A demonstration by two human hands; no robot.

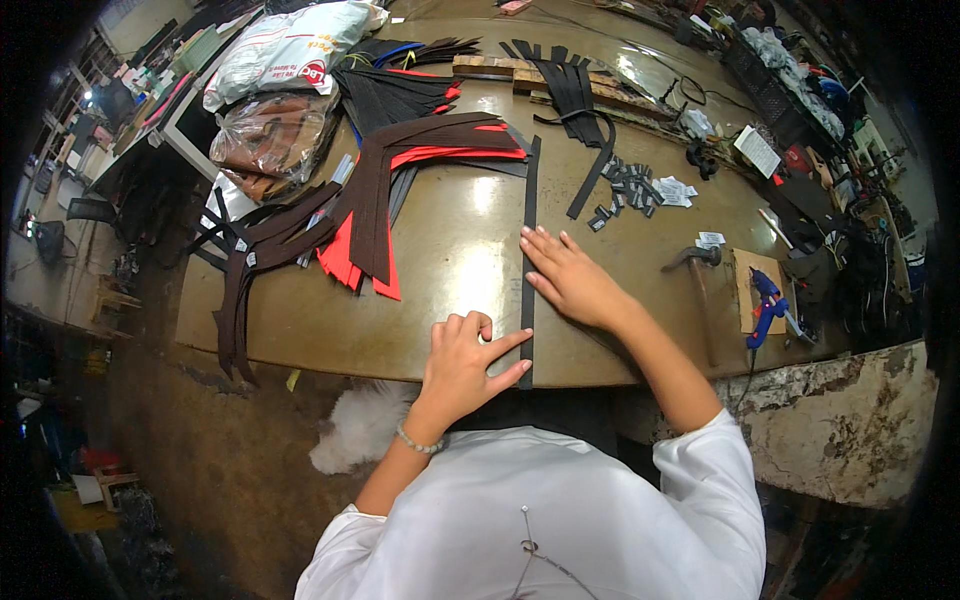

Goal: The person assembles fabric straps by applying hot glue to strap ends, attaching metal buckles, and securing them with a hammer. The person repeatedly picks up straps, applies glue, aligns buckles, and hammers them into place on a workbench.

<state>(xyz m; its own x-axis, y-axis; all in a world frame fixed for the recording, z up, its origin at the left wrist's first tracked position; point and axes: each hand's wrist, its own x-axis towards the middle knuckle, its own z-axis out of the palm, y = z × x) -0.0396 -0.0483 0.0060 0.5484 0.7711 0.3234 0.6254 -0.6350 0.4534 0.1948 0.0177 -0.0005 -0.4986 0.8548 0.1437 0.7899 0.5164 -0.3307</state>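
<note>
A long narrow black strip (529, 215) lies straight along the worn tabletop (460, 280), running from the near edge away from me. My left hand (468, 362) rests at the strip's near end, two fingers stretched onto it and the others curled. My right hand (568, 279) lies flat with fingers spread, pressing the strip's middle from the right side. Neither hand lifts anything.
A fan of dark brown and red strips (380, 200) spreads over the table's left. More black strips (575, 95) lie at the back. Small grey pieces and paper tags (640, 187) sit at right, with a hammer (700, 275), a blue glue gun (768, 305) and plastic bags (285, 90).
</note>
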